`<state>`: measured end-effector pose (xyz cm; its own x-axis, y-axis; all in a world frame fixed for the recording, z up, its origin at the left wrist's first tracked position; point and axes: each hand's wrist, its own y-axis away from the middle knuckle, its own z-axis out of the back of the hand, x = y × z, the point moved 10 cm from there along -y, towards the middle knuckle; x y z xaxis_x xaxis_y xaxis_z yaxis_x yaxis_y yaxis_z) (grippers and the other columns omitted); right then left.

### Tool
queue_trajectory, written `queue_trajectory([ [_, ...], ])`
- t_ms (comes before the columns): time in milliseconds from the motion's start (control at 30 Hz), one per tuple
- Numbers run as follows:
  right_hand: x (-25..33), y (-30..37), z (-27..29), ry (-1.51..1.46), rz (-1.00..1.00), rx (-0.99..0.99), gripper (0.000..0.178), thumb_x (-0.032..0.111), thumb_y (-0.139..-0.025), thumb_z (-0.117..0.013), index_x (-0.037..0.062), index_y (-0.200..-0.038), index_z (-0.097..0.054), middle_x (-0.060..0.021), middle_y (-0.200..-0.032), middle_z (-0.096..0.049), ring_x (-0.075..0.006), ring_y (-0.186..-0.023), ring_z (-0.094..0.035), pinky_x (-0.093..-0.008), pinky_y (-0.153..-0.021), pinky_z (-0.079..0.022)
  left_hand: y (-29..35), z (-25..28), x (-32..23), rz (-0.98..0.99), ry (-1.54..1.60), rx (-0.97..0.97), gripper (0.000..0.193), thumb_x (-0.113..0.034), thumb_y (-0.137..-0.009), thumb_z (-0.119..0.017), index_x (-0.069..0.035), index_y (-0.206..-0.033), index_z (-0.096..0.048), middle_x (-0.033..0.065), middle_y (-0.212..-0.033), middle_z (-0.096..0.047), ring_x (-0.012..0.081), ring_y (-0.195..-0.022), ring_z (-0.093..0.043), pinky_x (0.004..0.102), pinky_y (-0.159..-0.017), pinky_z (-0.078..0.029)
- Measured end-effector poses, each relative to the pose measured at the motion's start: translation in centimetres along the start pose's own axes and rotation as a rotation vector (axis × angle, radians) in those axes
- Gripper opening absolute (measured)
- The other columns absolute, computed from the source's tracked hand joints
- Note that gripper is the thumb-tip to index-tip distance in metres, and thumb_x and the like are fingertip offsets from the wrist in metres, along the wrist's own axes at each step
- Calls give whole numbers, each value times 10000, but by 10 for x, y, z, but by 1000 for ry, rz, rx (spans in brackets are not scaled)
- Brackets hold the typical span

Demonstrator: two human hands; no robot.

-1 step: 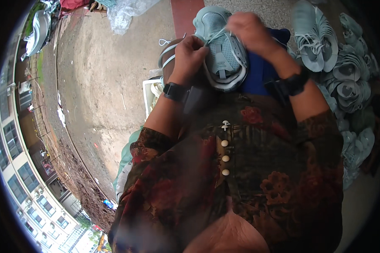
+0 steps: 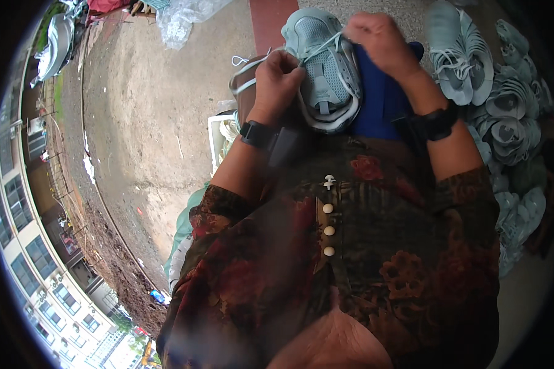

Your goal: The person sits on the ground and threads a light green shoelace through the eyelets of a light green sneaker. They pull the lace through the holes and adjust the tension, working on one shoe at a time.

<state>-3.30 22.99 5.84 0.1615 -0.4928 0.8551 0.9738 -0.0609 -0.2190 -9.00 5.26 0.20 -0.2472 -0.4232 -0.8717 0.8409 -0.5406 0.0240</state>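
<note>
In front of me lies a pale grey-green sneaker (image 2: pixel 326 80), its toe pointing away and its opening toward me. A light shoelace (image 2: pixel 326 43) crosses it near the toe. My left hand (image 2: pixel 274 83) is closed at the shoe's left edge, pinching the lace there; its fingertips partly hide the grip. Loose lace hangs to the left of that hand. Up and to the right of the toe, my right hand (image 2: pixel 380 46) is closed on the lace, which runs taut from the shoe to its fingers. Blue cloth (image 2: pixel 375 98) lies beside and under the shoe.
Several pale green shoe uppers (image 2: pixel 461 61) are stacked at the right, with more nested uppers (image 2: pixel 508 135) nearer me. A white box (image 2: pixel 215 138) stands left of my left forearm. Clear plastic wrap (image 2: pixel 184 24) lies on the ground at the far left.
My right hand has shifted to the right, drawing the lace with it away from the shoe. The loose lace at the left has swung slightly. My left hand stays in place.
</note>
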Motion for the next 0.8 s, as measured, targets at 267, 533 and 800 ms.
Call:
queue_trajectory([
  [267,-10,-3,-12,-842,-192,-237,258,120,-833,-576,27,-595,-540,0,-567,-500,-63,-534,-432,-209,-510,-338,0,-38,-75,-536,-540,-61,82,-184,-705,-684,-107,-711,-657,57,-660,-579,253,-640,-587,335,-569,-483],
  [533,-18,11,27,-1186,-232,-329,167,59,-850,-533,-8,-696,-542,-85,-668,-534,-126,-545,-462,-239,-542,-390,-9,-69,-79,-576,-730,-47,55,-112,-703,-565,-102,-653,-542,74,-655,-555,286,-647,-590,377,-550,-478],
  [800,-99,101,85,-1472,-295,-521,57,10,-823,-541,-37,-850,-562,-173,-961,-595,-250,-859,-557,-349,-805,-471,42,57,-22,-475,-859,17,67,-79,-713,-546,-95,-650,-531,92,-656,-529,288,-641,-555,392,-555,-455],
])
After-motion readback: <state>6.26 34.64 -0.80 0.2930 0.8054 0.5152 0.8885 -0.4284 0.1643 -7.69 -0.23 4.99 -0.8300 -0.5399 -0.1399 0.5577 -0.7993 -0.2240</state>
